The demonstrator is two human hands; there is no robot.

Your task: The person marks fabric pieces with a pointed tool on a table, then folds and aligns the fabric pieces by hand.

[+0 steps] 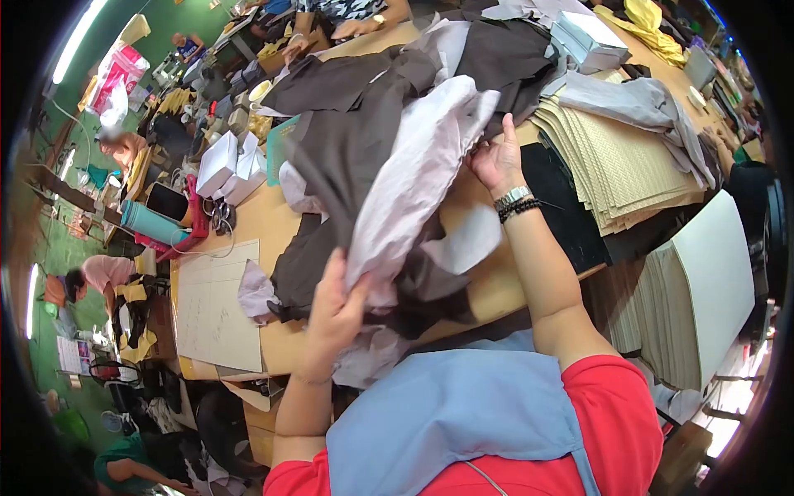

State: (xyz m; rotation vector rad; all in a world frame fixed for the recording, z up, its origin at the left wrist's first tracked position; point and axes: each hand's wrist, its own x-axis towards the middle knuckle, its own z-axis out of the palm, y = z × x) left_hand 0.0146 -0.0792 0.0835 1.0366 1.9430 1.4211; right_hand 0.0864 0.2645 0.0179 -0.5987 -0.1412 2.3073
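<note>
A dark brown garment piece [339, 157] with a pale lilac lining [418, 157] is spread upward across the table in front of me. My left hand [335, 310] pinches the lower edge of the lilac cloth, and that part is blurred by motion. At the upper right edge of the same cloth is my right hand [499, 165], palm up, with the index finger or thumb stretched out; its other fingers are partly hidden at the fabric. More dark pieces [509, 62] lie heaped behind the cloth. A loose pale flap [471, 240] hangs below, between my hands.
A stack of cream textured sheets [616, 157] with a grey garment [637, 103] on it stands right. White boxes [219, 165] and a pink tray [197, 219] sit left, near a marked paper pattern [217, 310]. Across the table is a person's arm [360, 26].
</note>
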